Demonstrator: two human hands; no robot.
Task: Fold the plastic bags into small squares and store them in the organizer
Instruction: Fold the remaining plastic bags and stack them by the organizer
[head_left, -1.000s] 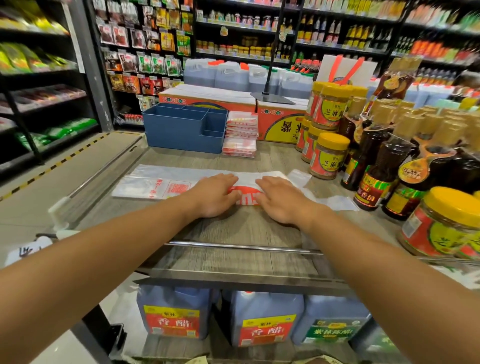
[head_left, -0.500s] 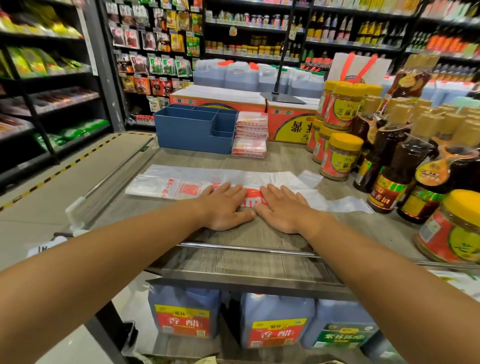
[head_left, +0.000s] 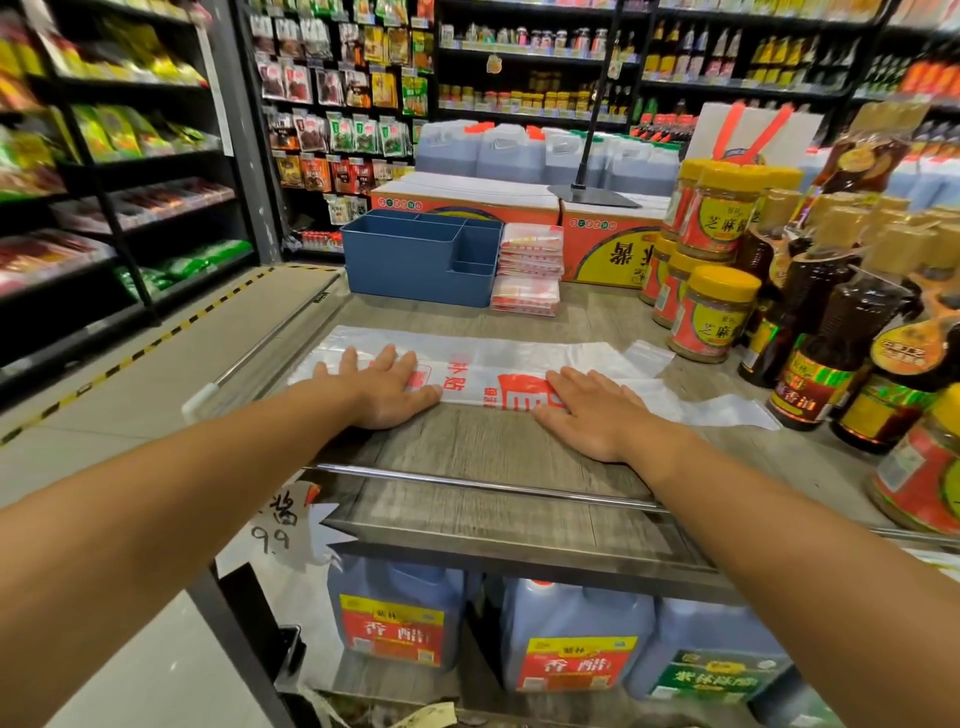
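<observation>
Grocery shop, aisle shelves (head_left: 130, 171) of packaged snacks, sauce bottles (head_left: 831, 332) and jars (head_left: 714, 312) stacked, handwritten price tag (head_left: 278, 519)

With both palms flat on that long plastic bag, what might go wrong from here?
1. The plastic bag looks thin and slippery; as the left hand and right hand press it flat, it may slide or crease unevenly on the shelf top.
2. Its handle end lies close to the sauce bottles and the yellow-lidded jar, so a wide sweep by the right hand might knock one over.
</observation>
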